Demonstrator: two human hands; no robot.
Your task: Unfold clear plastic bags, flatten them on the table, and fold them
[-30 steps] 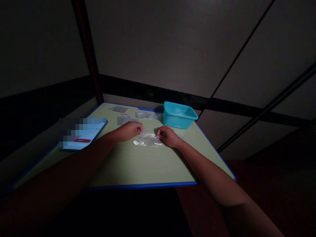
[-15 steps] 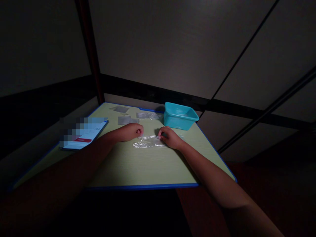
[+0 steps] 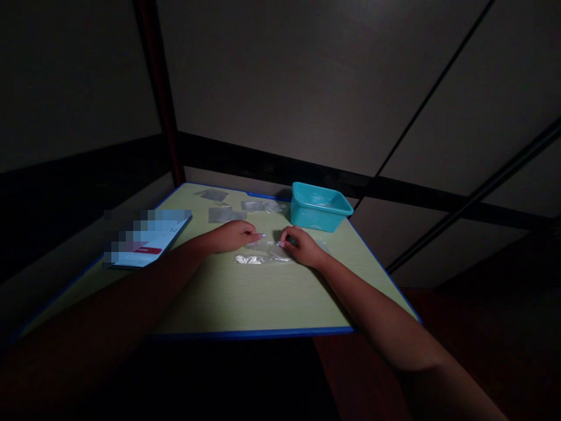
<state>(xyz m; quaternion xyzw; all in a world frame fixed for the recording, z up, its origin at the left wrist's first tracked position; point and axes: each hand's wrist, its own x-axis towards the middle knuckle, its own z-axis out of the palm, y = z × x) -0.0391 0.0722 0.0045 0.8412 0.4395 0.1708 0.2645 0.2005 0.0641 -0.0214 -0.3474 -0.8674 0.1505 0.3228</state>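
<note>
A clear, crinkled plastic bag [image 3: 249, 259] lies on the table between and in front of my hands. My right hand [image 3: 300, 244] pinches its upper edge between thumb and fingertips. My left hand [image 3: 236, 235] is closed at the bag's left upper corner, thumb pointing right and pressed to the fingers, on a bit of the clear plastic. Behind my left hand lie a flat grey packet [image 3: 227, 215], another grey packet [image 3: 214, 195] farther back, and a crumpled clear bag [image 3: 262, 207] to their right.
A turquoise plastic basket [image 3: 319, 217] stands at the table's back right edge. To the left, a tablet-like device [image 3: 151, 242] with a lit, partly blurred screen lies by the table's edge. The pale table [image 3: 245, 301] has a blue rim. Walls stand behind it.
My left thumb has extended to the right, and the left hand is a little nearer my right hand. The plastic bag has shifted and creased between them. My right hand stays nearly still.
</note>
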